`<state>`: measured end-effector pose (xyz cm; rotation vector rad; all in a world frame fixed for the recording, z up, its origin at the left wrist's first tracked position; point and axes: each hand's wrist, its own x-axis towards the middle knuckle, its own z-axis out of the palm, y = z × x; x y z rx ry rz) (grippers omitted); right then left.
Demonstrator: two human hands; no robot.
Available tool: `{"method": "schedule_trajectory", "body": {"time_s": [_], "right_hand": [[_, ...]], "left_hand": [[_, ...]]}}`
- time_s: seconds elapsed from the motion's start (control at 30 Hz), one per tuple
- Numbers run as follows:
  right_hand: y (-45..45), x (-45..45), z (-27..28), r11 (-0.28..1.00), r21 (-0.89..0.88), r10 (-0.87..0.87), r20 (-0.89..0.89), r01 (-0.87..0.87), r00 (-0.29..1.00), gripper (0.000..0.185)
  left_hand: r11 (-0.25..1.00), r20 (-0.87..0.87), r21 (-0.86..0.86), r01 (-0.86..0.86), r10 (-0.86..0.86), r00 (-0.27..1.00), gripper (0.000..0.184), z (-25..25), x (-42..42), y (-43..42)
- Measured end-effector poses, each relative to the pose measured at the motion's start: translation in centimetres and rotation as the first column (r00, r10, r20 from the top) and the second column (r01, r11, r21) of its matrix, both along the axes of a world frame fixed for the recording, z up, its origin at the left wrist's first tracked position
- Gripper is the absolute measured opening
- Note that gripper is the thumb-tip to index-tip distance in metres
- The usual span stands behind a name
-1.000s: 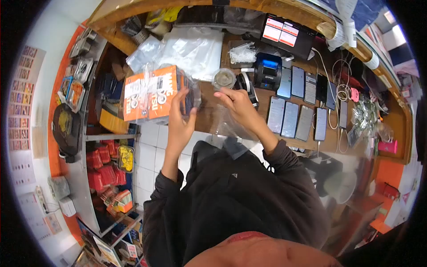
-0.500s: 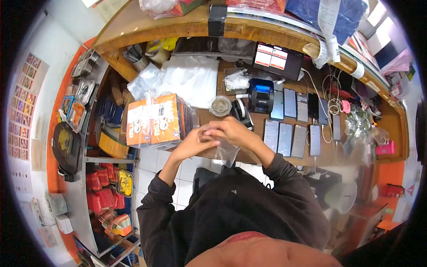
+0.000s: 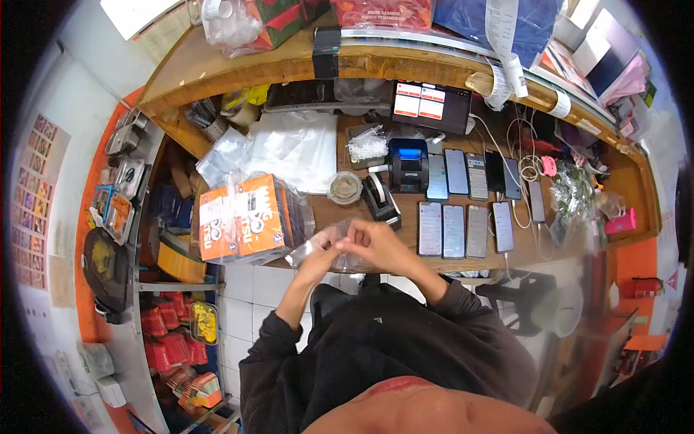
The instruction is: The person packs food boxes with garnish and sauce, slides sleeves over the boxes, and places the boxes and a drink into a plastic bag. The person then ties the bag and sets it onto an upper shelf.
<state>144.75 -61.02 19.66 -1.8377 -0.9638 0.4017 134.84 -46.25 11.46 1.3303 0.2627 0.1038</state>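
Thin clear plastic (image 3: 351, 262), probably a bag, is pinched between my two hands at the desk's front edge. My left hand (image 3: 316, 263) is closed on its left side, with a loose flap beyond the fingers. Fingers and thumb of my right hand (image 3: 374, 247) meet at the plastic's upper edge, close against the left hand. Left of them sits a clear-wrapped stack of orange boxes (image 3: 242, 223); whether its wrapping joins the plastic in my hands I cannot tell. A round clear tub (image 3: 345, 188) and a black tape dispenser (image 3: 380, 201) stand just beyond.
Several phones (image 3: 454, 230) lie in rows at the right, near tangled white cables (image 3: 530, 170). A small black printer (image 3: 408, 166) and a tablet (image 3: 431, 106) are behind. White plastic bags (image 3: 295, 148) lie back left. A wooden shelf (image 3: 253, 71) overhangs the desk.
My right hand has opened up a little from the left and pinches the plastic higher. The hanging plastic has shifted left and spread. The whole view has tilted slightly.
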Motion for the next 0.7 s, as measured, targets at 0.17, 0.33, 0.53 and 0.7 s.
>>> {"method": "schedule_trajectory", "body": {"time_s": [0.17, 0.33, 0.53, 0.7], "right_hand": [[-0.5, -0.9, -2.2, 0.97, 0.097, 0.242, -0.468, -0.223, 0.85, 0.028], [-3.0, 2.8, -3.3, 0.985, 0.085, 0.17, -0.283, -0.151, 0.944, 0.021], [-0.7, 1.4, -2.1, 0.987, 0.159, -0.054, 0.147, 0.03, 0.988, 0.026], [-2.1, 4.1, -3.2, 0.994, -0.093, -0.039, 0.219, 0.06, 0.975, 0.016]], "left_hand": [[0.814, 0.003, -0.579, 0.041, -0.049, 0.999, 0.031, -1.0, 0.0, -2.4], [0.686, -0.03, 0.726, 0.035, -0.019, 0.999, 0.03, 4.6, -0.6, 0.7], [0.488, 0.218, 0.858, -0.16, -0.063, 0.974, 0.025, 6.6, 0.7, -2.4], [0.255, 0.152, 0.957, -0.138, -0.036, 0.988, 0.019, 6.9, -1.0, -0.9]]}}
